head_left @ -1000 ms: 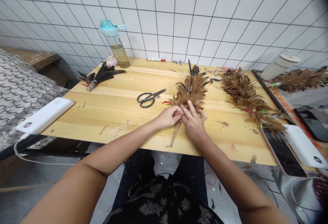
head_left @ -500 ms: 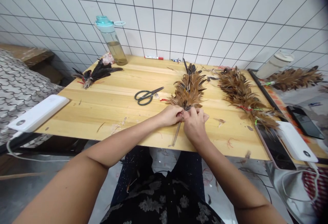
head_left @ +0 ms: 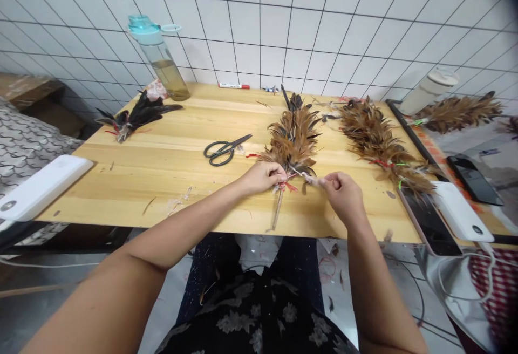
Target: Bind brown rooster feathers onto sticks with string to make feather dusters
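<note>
A brown feather duster (head_left: 294, 134) lies on the table, its thin stick (head_left: 277, 211) pointing toward me. With closed fingertips, my left hand (head_left: 265, 177) grips the duster's base, where red ties show. Off to the right, my right hand (head_left: 343, 195) pinches a whitish string (head_left: 305, 176) that runs from the base; a feather or scrap may be caught along it. Black-handled scissors (head_left: 225, 150) rest to the left of the duster, apart from both hands. A red thread end (head_left: 253, 155) sticks out from the feathers.
Another feather duster (head_left: 376, 133) lies right, near a phone (head_left: 431, 222) and white power bank (head_left: 461, 211). Dark feathers (head_left: 137, 116), a water bottle (head_left: 164, 62) and another power bank (head_left: 48, 184) are left. Markers (head_left: 233, 86) lie by the tiled wall.
My right hand has moved away to the right from the duster's base, drawing the string out. My left hand stays at the base. The view has shifted slightly.
</note>
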### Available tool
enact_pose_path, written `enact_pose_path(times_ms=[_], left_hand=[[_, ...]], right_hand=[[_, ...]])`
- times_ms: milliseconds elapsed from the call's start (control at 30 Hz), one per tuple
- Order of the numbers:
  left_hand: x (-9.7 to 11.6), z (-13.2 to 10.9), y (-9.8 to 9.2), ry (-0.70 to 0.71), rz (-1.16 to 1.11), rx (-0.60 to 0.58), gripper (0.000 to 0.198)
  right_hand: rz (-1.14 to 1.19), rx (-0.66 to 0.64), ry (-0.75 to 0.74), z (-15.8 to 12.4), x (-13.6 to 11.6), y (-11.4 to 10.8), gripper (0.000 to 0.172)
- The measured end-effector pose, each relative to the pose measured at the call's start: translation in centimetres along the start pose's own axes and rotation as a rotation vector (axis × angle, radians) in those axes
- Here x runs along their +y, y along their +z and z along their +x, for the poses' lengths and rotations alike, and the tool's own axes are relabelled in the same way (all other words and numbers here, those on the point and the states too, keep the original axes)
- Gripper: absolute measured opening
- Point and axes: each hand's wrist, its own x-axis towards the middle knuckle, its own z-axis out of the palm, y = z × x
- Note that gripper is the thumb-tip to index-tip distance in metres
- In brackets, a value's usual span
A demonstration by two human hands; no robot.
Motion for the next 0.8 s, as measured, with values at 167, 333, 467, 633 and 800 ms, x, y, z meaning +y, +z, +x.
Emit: enact_pose_path(times_ms=[167,333,467,633,800], left_hand=[[0.1,0.0,0.1,0.031,0.007,-0.009,0.024],[0.4,0.0,0.1,-0.001,0.058,0.007,0.022],[0.4,0.0,0.2,0.018,0.066,0.010,0.021],[0.1,0.0,0.2,0.034,0.052,0.004,0.022],[0.2,-0.1,0.3,0.051,0.066,0.005,0.020]], right_hand=[[-0.150,-0.196,-0.070,-2.1,0.1,0.9,0.020],[-0.363,0.444,0.013,-0.6,2.2,-3.4,0.035],[-0.426,0.481,-0.009,-0.6,2.2,-5.0,0.031],[-0.456,-0.191,-0.222,-2.7,-2.3,0.4,0.024],[-0.579,-0.215,-0.230,-2.1,-4.2,3.8,0.032]])
